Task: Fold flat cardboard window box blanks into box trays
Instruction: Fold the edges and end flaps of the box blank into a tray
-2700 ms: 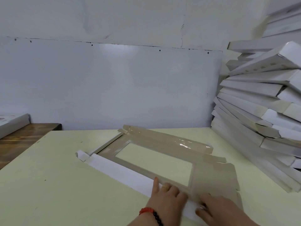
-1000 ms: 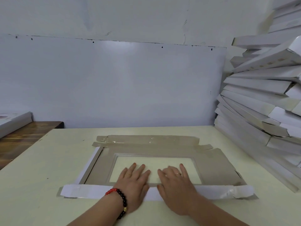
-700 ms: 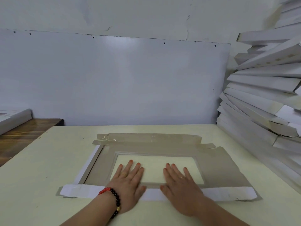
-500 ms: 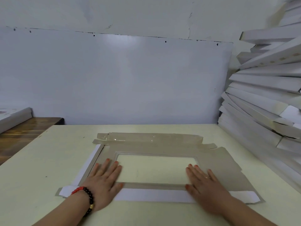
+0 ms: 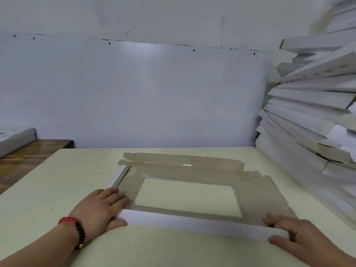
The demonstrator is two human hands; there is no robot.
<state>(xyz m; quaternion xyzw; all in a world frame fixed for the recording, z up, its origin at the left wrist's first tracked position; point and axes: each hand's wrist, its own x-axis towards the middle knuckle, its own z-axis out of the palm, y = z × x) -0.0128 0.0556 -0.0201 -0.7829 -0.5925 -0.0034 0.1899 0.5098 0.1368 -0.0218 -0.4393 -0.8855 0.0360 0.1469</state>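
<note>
Head-worn camera looks forward and down, close over the table, toward the wall.

The room is evenly lit with soft, pale light. A bright blotch of glare shines on the white wall panel, and a small glint sits on the clear film of the box blank. Shadows are faint. The picture looks a little blurry, and the stacked boxes bend at the right edge.

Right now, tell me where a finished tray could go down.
Bare table lies left of the box blank, up to the wooden bench, and along the wall behind it. The right is crowded by the stacked trays.
</note>
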